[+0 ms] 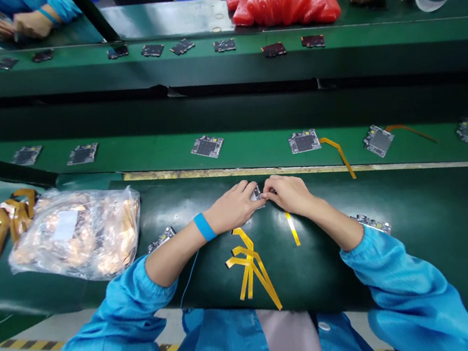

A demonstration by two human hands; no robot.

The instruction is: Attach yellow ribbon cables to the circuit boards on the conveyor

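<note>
Left hand (233,206) and right hand (289,194) pinched together, fingertips closed on a small flat circuit board (258,194) at the far edge of the glossy dark-green bench mat (417,213), with thin yellow flex ribbons (250,269) just below and a crinkled clear plastic bag (77,232) to the left.

The tabletop (420,230) is dark green and shiny. The belt (256,149) behind it is brighter green. Both sleeves (407,290) are light blue, and a blue band (204,226) goes round the left wrist. Yellow strips (251,269) lie near the hands. The small board (257,193) between the fingers is grey and silver. The boards on the belt (207,146) are grey too. The clear bag (79,232) on the left shows orange-gold things inside. Far away, a pile of bags (283,0) is bright red.
</note>
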